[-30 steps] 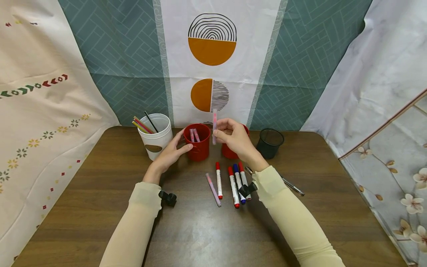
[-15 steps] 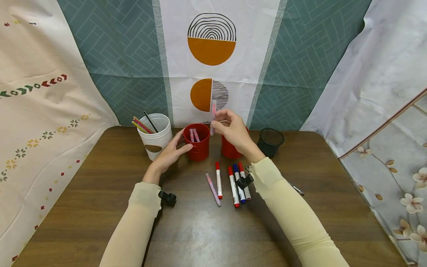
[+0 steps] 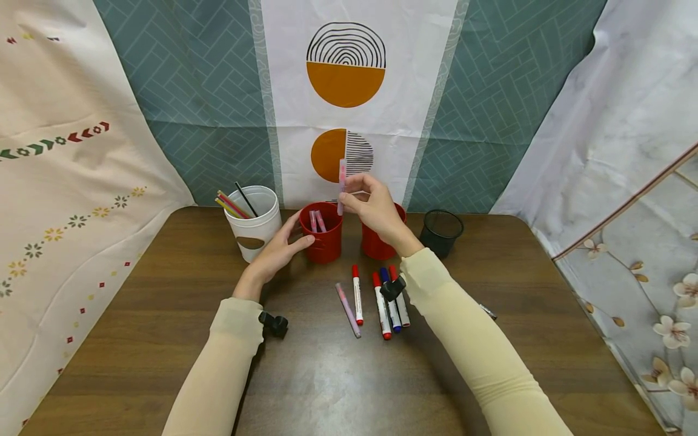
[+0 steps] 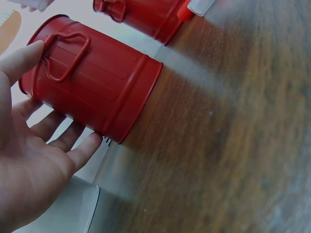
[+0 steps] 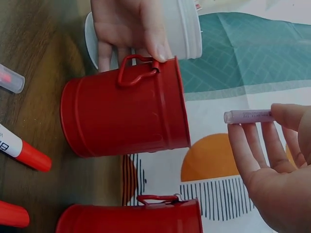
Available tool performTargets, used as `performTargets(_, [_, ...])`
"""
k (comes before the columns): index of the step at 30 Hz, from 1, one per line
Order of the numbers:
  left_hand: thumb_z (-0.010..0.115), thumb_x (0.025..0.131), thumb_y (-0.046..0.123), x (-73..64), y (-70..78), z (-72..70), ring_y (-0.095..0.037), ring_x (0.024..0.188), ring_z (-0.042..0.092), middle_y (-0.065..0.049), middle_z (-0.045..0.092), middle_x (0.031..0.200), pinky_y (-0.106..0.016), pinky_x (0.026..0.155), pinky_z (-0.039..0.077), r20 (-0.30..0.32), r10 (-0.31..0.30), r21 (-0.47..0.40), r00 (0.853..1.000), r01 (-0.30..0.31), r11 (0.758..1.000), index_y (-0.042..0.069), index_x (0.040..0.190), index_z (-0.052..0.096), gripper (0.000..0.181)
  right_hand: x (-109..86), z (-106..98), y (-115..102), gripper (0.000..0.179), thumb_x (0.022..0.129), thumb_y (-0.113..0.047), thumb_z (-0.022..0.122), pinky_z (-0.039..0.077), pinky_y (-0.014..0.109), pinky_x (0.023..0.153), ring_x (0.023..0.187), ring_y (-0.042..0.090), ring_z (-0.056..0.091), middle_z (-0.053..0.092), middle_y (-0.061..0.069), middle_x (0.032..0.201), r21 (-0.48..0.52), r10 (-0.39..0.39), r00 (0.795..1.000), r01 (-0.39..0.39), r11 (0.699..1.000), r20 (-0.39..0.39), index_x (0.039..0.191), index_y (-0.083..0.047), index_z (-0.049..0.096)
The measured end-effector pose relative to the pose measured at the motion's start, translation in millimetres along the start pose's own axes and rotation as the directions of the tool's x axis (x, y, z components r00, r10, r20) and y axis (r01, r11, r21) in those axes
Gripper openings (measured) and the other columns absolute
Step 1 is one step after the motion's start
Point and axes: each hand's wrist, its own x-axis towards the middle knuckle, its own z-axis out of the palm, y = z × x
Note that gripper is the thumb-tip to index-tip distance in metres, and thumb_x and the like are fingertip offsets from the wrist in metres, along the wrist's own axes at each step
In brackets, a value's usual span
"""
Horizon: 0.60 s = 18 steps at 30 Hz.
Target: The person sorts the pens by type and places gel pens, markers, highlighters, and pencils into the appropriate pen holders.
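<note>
My right hand (image 3: 373, 209) pinches a pink highlighter (image 3: 342, 188) between thumb and fingers. It stands nearly upright, its lower end close over the right rim of the left red bucket (image 3: 323, 245). Two similar highlighters (image 3: 318, 221) lean inside that bucket. My left hand (image 3: 280, 247) holds the bucket from its left side. In the left wrist view the thumb (image 4: 29, 60) lies at the rim by the wire handle (image 4: 68, 57), while the other fingers curve along the wall. A fourth-coloured match, another pink highlighter (image 3: 348, 310), lies on the table.
A second red bucket (image 3: 376, 242) stands behind my right hand, with a black mesh cup (image 3: 440, 235) beyond it. To the left is a white bucket (image 3: 253, 227) with pencils. Several whiteboard markers (image 3: 383, 306) and a silver pen (image 3: 488, 312) lie on the table.
My right hand has moved up and left with the highlighter, from between the two red buckets to the left bucket's rim. My left hand has stayed in place.
</note>
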Motion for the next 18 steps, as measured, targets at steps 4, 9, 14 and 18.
performTargets(4, [0.066, 0.104, 0.034, 0.1, 0.2, -0.3, -0.036, 0.157, 0.027, -0.011, 0.031, 0.171, -0.064, 0.125, 0.027, 0.003, 0.001, 0.000, 1.000, -0.001, 1.000, 0.029, 0.170, 0.022, 0.079, 2.5, 4.4, 2.2, 0.029, 0.102, -0.005, 0.071, 0.060, 0.049, 0.097, 0.100, 0.026, 0.072, 0.064, 0.015, 0.118, -0.007, -0.002, 1.000, 0.002, 1.000, 0.003, 0.129, -0.001, 0.061])
performTargets(9, [0.066, 0.105, 0.034, 0.3, 0.6, 0.0, -0.035, 0.158, 0.027, -0.012, 0.031, 0.171, -0.063, 0.126, 0.027, 0.001, -0.004, -0.002, 1.000, 0.004, 1.000, 0.029, 0.171, 0.023, 0.079, 5.8, 9.4, 5.3, 0.030, 0.102, -0.005, 0.071, 0.063, 0.040, 0.093, 0.102, 0.028, 0.072, 0.065, 0.015, 0.118, -0.026, -0.005, 1.000, 0.005, 1.000, 0.006, 0.130, -0.001, 0.061])
performTargets(14, [0.066, 0.105, 0.035, 0.8, 0.7, -0.1, -0.036, 0.158, 0.027, -0.011, 0.031, 0.172, -0.064, 0.126, 0.026, -0.001, -0.007, 0.004, 1.000, 0.007, 1.000, 0.029, 0.170, 0.022, 0.079, 7.5, 14.6, 8.7, 0.032, 0.102, -0.006, 0.071, 0.063, 0.040, 0.091, 0.101, 0.030, 0.072, 0.065, 0.015, 0.117, -0.033, 0.001, 1.000, 0.000, 0.999, 0.005, 0.131, 0.001, 0.061])
performTargets(18, [0.065, 0.105, 0.034, 1.6, 0.0, -0.5, -0.036, 0.158, 0.027, -0.011, 0.031, 0.172, -0.063, 0.126, 0.026, 0.000, -0.008, 0.003, 1.000, 0.008, 1.000, 0.028, 0.171, 0.022, 0.079, 7.3, 17.1, 11.4, 0.031, 0.101, -0.006, 0.072, 0.063, 0.038, 0.091, 0.100, 0.029, 0.073, 0.066, 0.014, 0.116, -0.045, 0.012, 1.000, -0.012, 0.999, 0.002, 0.130, 0.001, 0.062])
